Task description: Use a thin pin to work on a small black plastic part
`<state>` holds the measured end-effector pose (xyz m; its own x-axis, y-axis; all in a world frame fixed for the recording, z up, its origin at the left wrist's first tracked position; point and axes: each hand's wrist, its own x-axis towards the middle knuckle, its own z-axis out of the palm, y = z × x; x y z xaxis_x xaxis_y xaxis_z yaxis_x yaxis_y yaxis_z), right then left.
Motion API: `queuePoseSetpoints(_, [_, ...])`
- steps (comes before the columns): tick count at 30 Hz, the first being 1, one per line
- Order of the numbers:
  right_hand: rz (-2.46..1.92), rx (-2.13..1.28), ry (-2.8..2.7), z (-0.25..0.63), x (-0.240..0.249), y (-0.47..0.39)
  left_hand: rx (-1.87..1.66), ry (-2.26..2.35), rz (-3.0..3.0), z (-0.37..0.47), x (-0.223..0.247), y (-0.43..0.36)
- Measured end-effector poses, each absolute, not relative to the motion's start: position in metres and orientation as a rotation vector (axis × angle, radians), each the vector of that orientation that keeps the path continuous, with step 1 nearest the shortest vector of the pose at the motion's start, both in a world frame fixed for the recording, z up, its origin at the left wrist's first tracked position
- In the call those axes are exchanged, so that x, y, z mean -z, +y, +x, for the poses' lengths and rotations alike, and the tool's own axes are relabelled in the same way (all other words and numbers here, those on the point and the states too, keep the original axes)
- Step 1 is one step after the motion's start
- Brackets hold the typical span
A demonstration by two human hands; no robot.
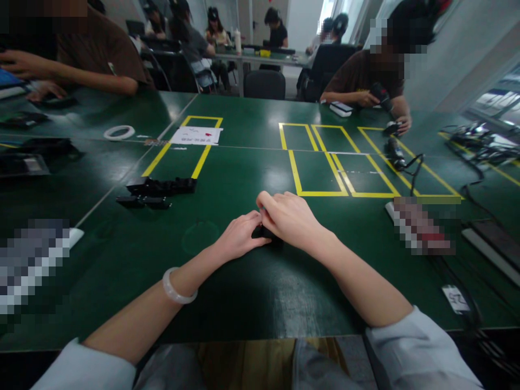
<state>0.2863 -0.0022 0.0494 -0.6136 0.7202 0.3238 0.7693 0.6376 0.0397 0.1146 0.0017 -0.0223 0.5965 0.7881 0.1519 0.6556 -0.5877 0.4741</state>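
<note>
My left hand [244,235] and right hand [290,216] together grip small black part [266,233] above green table [227,292].

Across the green bench [227,292], I see a ring of white tape [119,132] lying left of a printed sheet [197,136] — at right, a person in brown [365,76] sits beyond yellow-taped outlines [323,193].

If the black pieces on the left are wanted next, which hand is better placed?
Left, probably: the left hand is nearer those black pieces, with the right hand farther across. Both hands are at a small dark item.
</note>
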Motion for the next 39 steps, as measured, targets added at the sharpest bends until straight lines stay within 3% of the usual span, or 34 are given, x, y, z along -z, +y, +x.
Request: queuePoseSetpoints(39, [-1.227,-0.012,-2.502,0.296,-0.067,-0.003,-0.568,1.114,2.458,0.105,0.007,0.003])
